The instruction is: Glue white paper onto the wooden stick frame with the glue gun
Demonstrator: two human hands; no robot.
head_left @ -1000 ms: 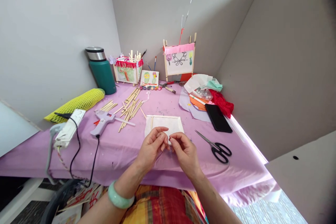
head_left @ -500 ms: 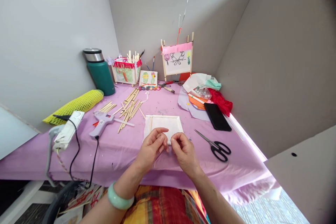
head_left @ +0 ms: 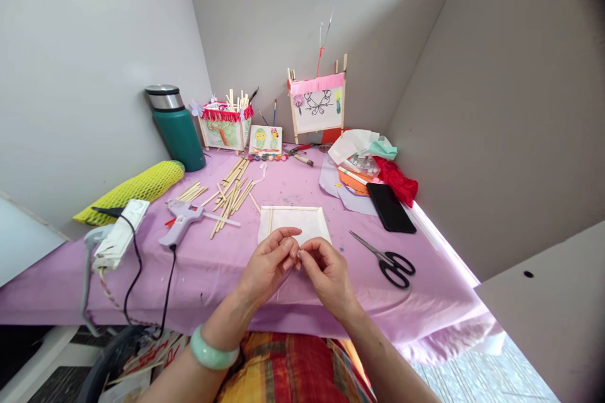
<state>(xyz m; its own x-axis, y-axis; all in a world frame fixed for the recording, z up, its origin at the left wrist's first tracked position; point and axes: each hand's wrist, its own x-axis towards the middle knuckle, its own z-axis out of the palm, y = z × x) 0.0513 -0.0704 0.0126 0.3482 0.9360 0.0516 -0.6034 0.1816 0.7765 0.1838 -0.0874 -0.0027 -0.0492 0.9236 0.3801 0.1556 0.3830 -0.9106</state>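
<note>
My left hand (head_left: 270,259) and my right hand (head_left: 327,271) meet fingertip to fingertip above the front of the table. Both are closed in a pinch. A tiny whitish bit shows between the fingertips, too small to name. Just beyond my hands lies a white sheet with a frame of thin sticks (head_left: 297,217) along its edges; my fingers cover its near part. To the right of my right hand rest scissors (head_left: 385,259) with black handles, slightly spread. On the left lies a hot glue gun (head_left: 183,220) with a glue stick in its back.
Loose wooden sticks (head_left: 231,195) lie left of the frame. A power strip (head_left: 121,233) with cables is at the left edge, near a green bottle (head_left: 176,129). A phone (head_left: 391,208) and paper scraps (head_left: 352,148) lie at right. A decorated lantern-like frame (head_left: 316,107) stands behind.
My right hand has shifted slightly left, so its fingertips now touch those of my left hand. The whole view has moved a little. Objects on the table stay in place.
</note>
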